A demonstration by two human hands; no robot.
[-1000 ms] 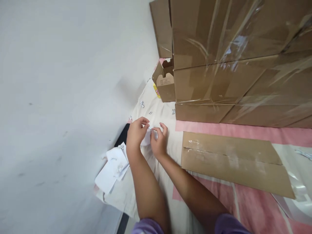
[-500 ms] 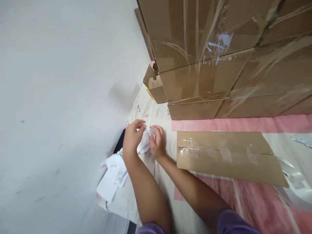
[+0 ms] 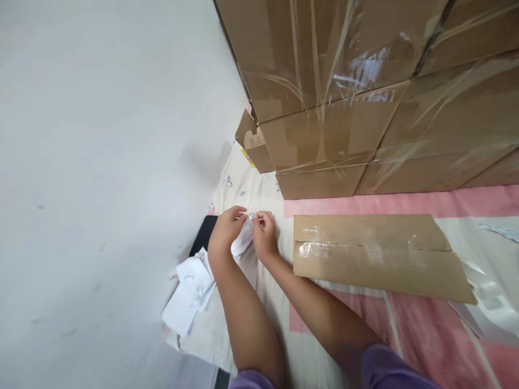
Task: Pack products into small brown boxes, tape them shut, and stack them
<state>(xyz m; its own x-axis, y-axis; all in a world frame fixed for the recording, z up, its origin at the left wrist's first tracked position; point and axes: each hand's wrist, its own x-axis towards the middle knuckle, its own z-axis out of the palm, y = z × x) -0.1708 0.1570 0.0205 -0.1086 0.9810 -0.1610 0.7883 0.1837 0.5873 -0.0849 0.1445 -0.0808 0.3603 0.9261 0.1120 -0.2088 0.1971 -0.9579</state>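
My left hand [image 3: 225, 231] and my right hand [image 3: 264, 237] meet over a pale cloth [image 3: 259, 189]. Both pinch a small white card [image 3: 244, 241] with a tiny shiny metal piece at its top edge. The fingers of both hands are closed on it. To the left of my left forearm lies a loose pile of white cards [image 3: 187, 289], some with small metal pieces on them.
A flattened cardboard box [image 3: 373, 254] lies to the right of my hands. Behind it stands a stack of wrapped cartons [image 3: 365, 97], with a small open carton [image 3: 253, 146] at its left. Small metal bits [image 3: 229, 181] dot the cloth. A white wall [image 3: 101, 162] fills the left.
The view has shifted, so the cartons look closer and further left. My hands stay together on the white card, with the fingers pinched tighter at its top edge.
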